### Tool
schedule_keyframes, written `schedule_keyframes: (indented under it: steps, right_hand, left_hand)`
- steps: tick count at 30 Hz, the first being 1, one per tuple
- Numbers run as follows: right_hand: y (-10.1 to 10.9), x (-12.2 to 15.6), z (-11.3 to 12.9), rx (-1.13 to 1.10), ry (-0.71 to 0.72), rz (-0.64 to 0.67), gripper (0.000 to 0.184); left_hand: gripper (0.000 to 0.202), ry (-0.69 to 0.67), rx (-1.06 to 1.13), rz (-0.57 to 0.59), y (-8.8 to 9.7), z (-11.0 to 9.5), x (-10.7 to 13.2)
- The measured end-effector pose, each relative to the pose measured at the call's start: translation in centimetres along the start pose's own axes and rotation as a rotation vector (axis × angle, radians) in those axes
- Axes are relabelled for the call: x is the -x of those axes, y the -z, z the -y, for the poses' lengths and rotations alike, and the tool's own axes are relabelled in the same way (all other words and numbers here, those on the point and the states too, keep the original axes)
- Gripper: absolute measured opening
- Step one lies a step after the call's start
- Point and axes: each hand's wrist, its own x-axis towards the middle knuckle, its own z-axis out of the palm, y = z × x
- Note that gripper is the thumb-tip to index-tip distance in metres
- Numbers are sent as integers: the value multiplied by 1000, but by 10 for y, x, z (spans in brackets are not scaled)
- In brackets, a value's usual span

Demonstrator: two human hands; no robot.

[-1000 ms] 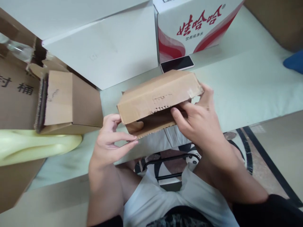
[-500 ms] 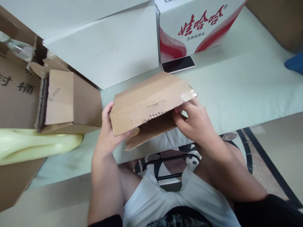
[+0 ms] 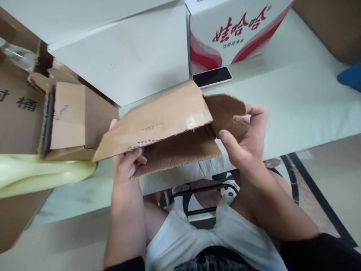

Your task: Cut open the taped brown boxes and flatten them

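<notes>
A small brown cardboard box point(image 3: 160, 124) hangs over the near edge of the pale green table point(image 3: 296, 98), half unfolded, its top panel lifted and tilted to the left. My left hand point(image 3: 125, 165) grips its left end, fingers curled under the raised panel. My right hand point(image 3: 245, 139) holds the rounded side flap point(image 3: 225, 111) at the box's right end, thumb under it and fingers above. Nothing shows inside the box.
A second small cardboard box point(image 3: 76, 120) lies at left on a yellow foam sheet point(image 3: 42, 173). Behind stand a large white carton point(image 3: 113, 41) and a red-and-white printed carton point(image 3: 234, 26), with a phone point(image 3: 212, 76) lying flat. A blue object point(image 3: 351, 77) sits far right.
The box has come apart from closed to spread open. Its top panel swung up and leftward, my left hand moved under its left end, and my right hand pulled the side flap out.
</notes>
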Motion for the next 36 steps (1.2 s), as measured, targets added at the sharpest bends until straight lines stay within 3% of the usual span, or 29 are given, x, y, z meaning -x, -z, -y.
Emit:
schedule_keyframes:
  steps: [4, 6, 11, 14, 18, 22, 27, 29, 31, 34, 36]
  right_hand:
    - [7, -2, 2, -81, 19, 143, 47]
    - [9, -5, 4, -127, 38, 251, 48]
    - [9, -11, 9, -182, 124, 546, 59]
    - [6, -10, 11, -155, 171, 784, 69]
    - [-5, -3, 16, -17, 67, 1058, 68]
    - [-23, 3, 19, 130, 43, 1264, 66]
    - [-39, 11, 12, 225, 30, 1299, 67]
    - [-40, 13, 10, 234, 19, 1303, 67]
    - [-40, 13, 9, 243, 5, 1294, 67]
    - [-38, 10, 9, 245, -16, 1273, 65]
    - [-36, 8, 8, 226, -15, 1255, 62]
  left_hand:
    - [43, -61, 229, -78, -11, -20, -1]
    - [37, -65, 290, -163, -14, -25, -1]
    - [48, -65, 298, -316, -11, -23, -6]
    - [52, -71, 241, -289, -11, -26, -6]
    - [61, -57, 169, -210, -18, -37, -4]
    - [69, -120, 167, -265, -25, -47, -3]
    - [74, -113, 312, -307, -30, -57, 0]
    - [54, -70, 398, -292, -29, -55, 1]
    - [30, 72, 454, -321, -23, -50, 2]
    - [14, 331, 440, -426, -12, -39, 0]
    - [10, 379, 441, -462, -7, -36, -2]
